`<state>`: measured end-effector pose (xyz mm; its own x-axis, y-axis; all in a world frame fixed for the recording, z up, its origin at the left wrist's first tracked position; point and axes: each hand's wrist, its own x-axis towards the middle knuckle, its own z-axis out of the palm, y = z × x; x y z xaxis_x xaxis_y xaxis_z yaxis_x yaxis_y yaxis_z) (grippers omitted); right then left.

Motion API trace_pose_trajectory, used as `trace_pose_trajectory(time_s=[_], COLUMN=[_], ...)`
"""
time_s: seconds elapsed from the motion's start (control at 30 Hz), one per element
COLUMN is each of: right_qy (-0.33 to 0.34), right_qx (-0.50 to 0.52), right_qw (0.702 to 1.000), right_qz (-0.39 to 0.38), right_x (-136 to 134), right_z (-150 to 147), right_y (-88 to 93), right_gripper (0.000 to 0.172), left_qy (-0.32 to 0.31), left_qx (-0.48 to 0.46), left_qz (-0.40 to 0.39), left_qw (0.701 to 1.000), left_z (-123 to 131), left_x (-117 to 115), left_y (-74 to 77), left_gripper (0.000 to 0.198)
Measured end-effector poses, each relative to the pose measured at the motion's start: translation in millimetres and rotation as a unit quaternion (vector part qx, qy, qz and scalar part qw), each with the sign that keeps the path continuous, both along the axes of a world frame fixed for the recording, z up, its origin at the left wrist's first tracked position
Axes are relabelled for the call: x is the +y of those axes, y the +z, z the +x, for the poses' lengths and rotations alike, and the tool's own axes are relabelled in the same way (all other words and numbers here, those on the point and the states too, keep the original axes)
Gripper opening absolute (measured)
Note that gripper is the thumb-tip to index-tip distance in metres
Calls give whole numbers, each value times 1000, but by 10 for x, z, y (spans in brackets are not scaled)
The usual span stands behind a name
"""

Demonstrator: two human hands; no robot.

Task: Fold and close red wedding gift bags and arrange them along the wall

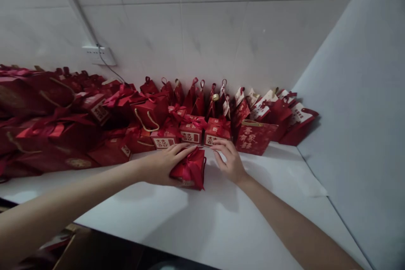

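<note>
A small red gift box with a red ribbon bow (190, 169) rests on the white tabletop (196, 219). My left hand (164, 162) lies over its left side and top, fingers wrapped on it. My right hand (229, 160) hovers just to the box's right with fingers spread and slightly curled, close to the row of small red boxes (193, 133) behind; whether it touches them is unclear.
Many red gift boxes and paper bags (256, 137) line the tiled wall, larger dark red bags (47, 130) piled at left. A wall socket with a cord (99, 55) sits above. A white panel (363, 114) closes the right side. The table's front edge runs at lower left.
</note>
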<state>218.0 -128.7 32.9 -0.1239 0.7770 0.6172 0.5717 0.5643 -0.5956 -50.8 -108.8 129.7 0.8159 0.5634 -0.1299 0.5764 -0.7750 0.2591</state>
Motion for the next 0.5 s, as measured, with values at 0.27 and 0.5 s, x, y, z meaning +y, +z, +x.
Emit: trace_pose_trajectory(time_s=[0.27, 0.5], right_qy=[-213, -191], right_qx=[-222, -281], right_qw=[940, 895], right_qz=[-146, -290], right_x=[331, 128], right_z=[850, 1226], right_y=[1040, 1234], right_gripper=[34, 15], left_qy=[-88, -86], left_qx=[90, 42], left_qz=[2, 2], left_qw=[992, 995], left_z=[835, 1165], left_x=[346, 250], left_y=[66, -49], left_gripper=[106, 112])
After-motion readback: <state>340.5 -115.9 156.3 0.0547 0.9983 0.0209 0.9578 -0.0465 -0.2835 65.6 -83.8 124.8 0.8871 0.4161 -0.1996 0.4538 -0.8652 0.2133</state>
